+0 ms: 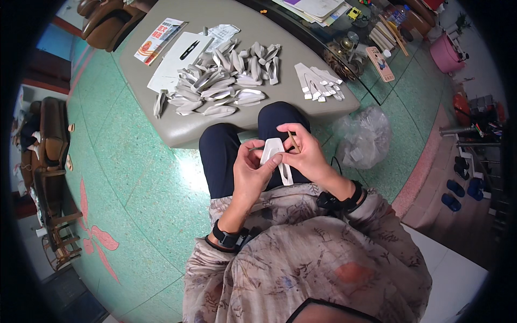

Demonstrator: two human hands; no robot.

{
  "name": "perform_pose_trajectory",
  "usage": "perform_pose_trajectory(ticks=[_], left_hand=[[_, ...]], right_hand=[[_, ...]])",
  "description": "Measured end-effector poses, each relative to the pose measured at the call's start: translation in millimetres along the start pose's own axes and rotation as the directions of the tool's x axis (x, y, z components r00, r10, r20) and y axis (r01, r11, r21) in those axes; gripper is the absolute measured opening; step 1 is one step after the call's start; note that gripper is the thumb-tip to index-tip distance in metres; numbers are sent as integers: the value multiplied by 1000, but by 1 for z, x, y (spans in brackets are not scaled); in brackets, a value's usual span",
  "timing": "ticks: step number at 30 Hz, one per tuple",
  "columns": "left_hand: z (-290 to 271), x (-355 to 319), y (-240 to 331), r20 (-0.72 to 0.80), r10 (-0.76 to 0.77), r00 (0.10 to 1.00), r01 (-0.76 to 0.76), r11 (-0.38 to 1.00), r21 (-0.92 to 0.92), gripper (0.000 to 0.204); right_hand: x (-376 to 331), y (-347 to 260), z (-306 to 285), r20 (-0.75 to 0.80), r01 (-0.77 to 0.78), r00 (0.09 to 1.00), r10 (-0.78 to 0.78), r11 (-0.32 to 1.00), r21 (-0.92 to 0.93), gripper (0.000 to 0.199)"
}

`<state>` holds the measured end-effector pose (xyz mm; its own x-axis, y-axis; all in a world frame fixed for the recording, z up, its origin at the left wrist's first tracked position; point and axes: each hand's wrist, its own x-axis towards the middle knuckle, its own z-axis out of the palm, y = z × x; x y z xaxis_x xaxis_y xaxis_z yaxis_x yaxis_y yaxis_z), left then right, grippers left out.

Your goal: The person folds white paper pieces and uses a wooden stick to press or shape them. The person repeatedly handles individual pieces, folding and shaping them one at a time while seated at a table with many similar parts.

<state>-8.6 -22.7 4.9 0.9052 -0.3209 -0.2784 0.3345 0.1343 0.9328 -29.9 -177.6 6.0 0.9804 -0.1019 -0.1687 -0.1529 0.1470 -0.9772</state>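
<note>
Above my lap, my left hand [250, 171] grips a white folded paper piece [273, 147], its thumb pressed on the near side. The piece is long, with a wide far end and a narrow tail pointing toward me. My right hand [309, 159] pinches the right side of the same piece. Between its thumb and fingers also sits a thin tan stick [293, 141], tilted upward. Beyond my knees, a heap of similar folded pieces [218, 89] lies on the grey padded bench [177, 126]. Flat white strips [320, 83] lie fanned at the bench's right.
A white sheet [171, 64] with a dark pen [188, 50] and a printed booklet [160, 41] lie at the bench's far left. A clear plastic bag [366, 137] rests on the green floor to the right. A dark glass-edged table [307, 24] stands beyond.
</note>
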Motion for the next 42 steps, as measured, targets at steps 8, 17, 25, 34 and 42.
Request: perform_pose_trajectory(ticks=[8,17,25,34,42], left_hand=[[-23,9,7,263,-227,938,178,964,196,13],[-12,4,11,153,-153,976,157,988,-13,13],[-7,-2,-1,17,-11,1000,9,996,89,11],[-5,3,3,79,-133,988,134,991,-3,14],[-25,10,4,347,-272,897,251,962,106,17]], right_hand=[[5,-11,-7,150,38,989,-8,979,-198,14],[-3,-22,-11,304,-394,874,380,919,-14,11],[-2,-11,-24,455,-532,766,454,845,53,14],[9,2,-33,361,-472,837,412,877,92,15],[7,1,-37,404,-451,828,389,890,68,17]])
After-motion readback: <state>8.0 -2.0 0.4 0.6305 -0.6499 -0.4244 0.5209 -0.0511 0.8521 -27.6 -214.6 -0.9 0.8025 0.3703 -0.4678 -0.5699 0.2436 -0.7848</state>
